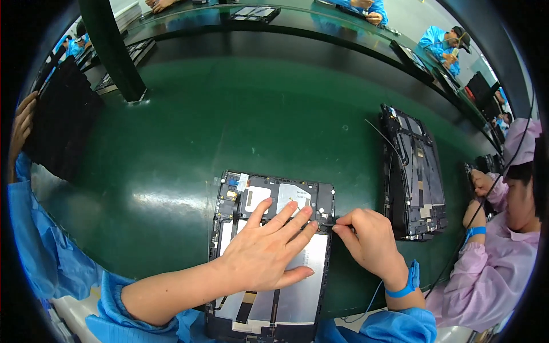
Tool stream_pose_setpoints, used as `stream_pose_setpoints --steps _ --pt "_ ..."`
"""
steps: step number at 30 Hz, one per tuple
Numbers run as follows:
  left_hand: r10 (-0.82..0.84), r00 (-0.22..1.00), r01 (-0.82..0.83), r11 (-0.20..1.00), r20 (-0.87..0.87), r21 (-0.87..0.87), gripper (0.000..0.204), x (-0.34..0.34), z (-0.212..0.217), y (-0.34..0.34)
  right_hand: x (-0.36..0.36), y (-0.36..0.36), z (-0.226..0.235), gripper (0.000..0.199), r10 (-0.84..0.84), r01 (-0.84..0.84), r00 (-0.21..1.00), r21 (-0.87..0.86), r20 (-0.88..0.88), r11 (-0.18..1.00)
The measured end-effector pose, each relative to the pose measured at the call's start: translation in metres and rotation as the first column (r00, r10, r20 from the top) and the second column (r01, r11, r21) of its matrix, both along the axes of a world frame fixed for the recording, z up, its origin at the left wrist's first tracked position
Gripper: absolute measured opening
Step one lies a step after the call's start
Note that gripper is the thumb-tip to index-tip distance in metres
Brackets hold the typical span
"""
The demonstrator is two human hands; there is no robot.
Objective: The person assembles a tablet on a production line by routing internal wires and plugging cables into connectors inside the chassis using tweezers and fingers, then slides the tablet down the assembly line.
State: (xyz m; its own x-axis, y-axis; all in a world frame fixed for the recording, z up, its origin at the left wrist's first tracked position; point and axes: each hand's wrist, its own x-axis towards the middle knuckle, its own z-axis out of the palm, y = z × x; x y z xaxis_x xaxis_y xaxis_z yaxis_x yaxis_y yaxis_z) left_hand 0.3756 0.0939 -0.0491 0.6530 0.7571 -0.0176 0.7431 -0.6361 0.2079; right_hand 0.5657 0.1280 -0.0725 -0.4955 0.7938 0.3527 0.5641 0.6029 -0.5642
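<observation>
An opened tablet lies on the green bench in front of me, showing silver panels, ribbon cables and a black frame. Across its middle rests my left hand, palm down with the fingers spread. My right hand is at the tablet's right edge, thumb and forefinger pinched together. Whatever is between those fingertips is too small to make out. A blue strap circles my right wrist. Part of the tablet's middle is hidden under my left hand and forearm.
A stack of similar tablet bodies stands to the right, a thin wire sticking out. Dark panels stand by a co-worker's hand at left. A dark green post rises behind. A co-worker in pink sits close on the right.
</observation>
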Motion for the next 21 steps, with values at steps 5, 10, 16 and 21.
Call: stream_pose_setpoints --steps 5,10,16,21 --pt "0.022 0.998 -0.024 0.999 0.055 0.03 0.063 -0.0007 -0.0023 0.0013 -0.004 -0.0032 -0.002 0.014 0.001 -0.016 0.997 0.2 0.077 0.98" --pt "0.023 0.998 -0.025 0.999 0.053 0.034 0.064 -0.0012 -0.0019 0.0008 -0.0051 -0.0051 0.0016 0.014 0.011 -0.033 0.992 0.168 0.13 0.985" --pt "0.025 0.998 -0.028 0.999 0.051 0.043 0.063 0.0001 -0.0019 -0.0011 -0.0054 -0.0069 0.0005 0.013 -0.01 -0.01 0.995 0.194 0.102 0.981" --pt "0.027 0.998 -0.029 0.999 0.053 0.04 0.063 -0.002 -0.0046 -0.0017 -0.0074 -0.0073 0.0007 0.013 -0.001 -0.028 0.991 0.208 0.134 0.978"
